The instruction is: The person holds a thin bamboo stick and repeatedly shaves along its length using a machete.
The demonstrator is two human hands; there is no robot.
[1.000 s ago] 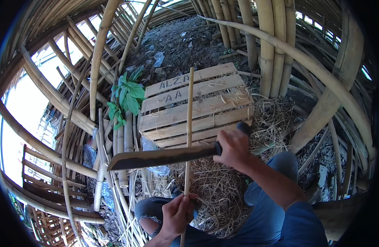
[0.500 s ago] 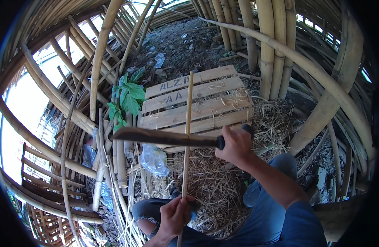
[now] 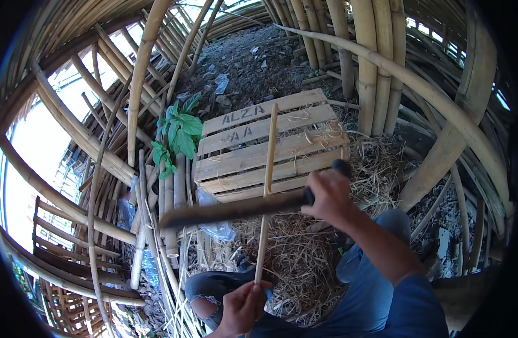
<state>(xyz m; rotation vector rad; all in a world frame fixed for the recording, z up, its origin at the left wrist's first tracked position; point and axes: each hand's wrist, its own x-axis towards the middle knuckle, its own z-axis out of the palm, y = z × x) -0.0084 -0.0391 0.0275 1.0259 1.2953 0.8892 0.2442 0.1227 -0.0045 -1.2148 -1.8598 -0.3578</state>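
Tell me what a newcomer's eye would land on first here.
Probably the long dark-bladed knife in the right hand, crossing the thin pale strip held in the left hand. Just beyond lies a slatted wooden crate, with a bright green leafy plant to its left.

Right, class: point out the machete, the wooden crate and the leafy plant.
Machete [image 3: 236, 210]: head view, middle of blade.
Wooden crate [image 3: 245, 159]: head view, one slat.
Leafy plant [image 3: 184, 127]: head view, a leaf.

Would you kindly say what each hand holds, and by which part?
Right hand: long dark-bladed machete, by its black handle. Left hand: thin tan bamboo strip, by its lower part.
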